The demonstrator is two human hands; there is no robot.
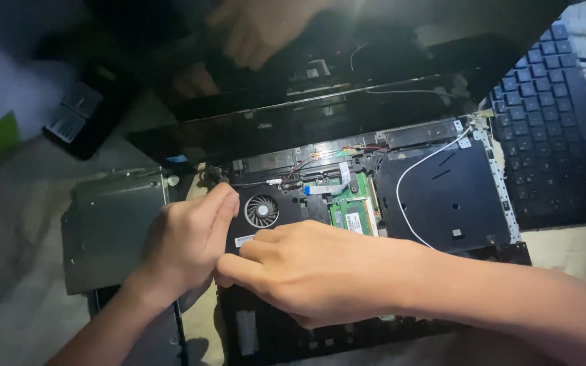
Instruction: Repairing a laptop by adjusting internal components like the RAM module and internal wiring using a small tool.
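Both hands are pressed on the opened laptop base (442, 196): the left hand (188, 240) flat beside the cooling fan (262, 211), the right hand (313, 271) loosely curled, nothing gripped. Fragile, rigid boards are judged better held by the frame edges

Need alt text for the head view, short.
Two bare hands, left hand and right hand, meet over an opened laptop base beside its cooling fan. A detached keyboard lies to the right; a metal panel lies left.
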